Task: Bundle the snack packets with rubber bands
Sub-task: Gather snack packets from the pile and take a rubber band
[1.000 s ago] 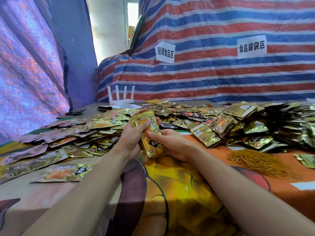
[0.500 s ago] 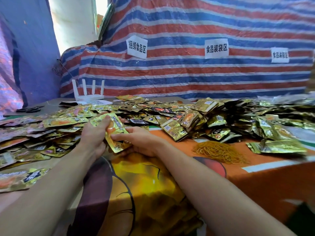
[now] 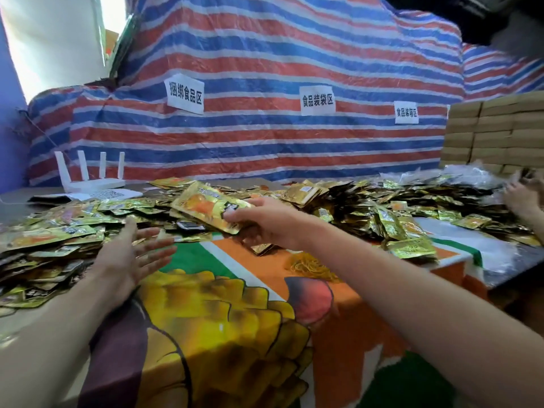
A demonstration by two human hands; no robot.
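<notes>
Snack packets (image 3: pixel 206 206): left hand (image 3: pixel 129 260) released, right hand (image 3: pixel 265 223) grips.

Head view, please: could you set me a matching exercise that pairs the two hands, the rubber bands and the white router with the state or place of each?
Column one:
1. left hand
2. right hand
3. rubber bands
4. white router

Column two:
A. heaped loose on the orange cloth
B. grips a stack of packets
C. stands far left, before the striped tarp
D. open, holding nothing

Pairs: 1-D, 2-B, 3-A, 4-C.
</notes>
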